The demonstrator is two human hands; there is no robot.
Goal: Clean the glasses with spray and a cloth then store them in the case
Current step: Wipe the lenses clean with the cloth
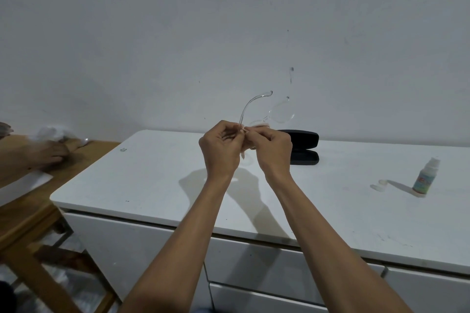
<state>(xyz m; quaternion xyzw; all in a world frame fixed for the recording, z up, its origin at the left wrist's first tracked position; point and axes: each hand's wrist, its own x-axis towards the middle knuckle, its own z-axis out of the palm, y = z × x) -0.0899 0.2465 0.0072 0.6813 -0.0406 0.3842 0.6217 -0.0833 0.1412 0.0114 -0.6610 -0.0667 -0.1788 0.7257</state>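
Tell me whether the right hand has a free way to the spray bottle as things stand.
Probably yes, once freed: the right hand now pinches the cloth on the glasses. The spray bottle stands in the open on its side, nothing between.

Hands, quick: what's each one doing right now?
Left hand: fingers curled, pinching the glasses near one temple arm.
Right hand: curled, pinching a cloth against the glasses.
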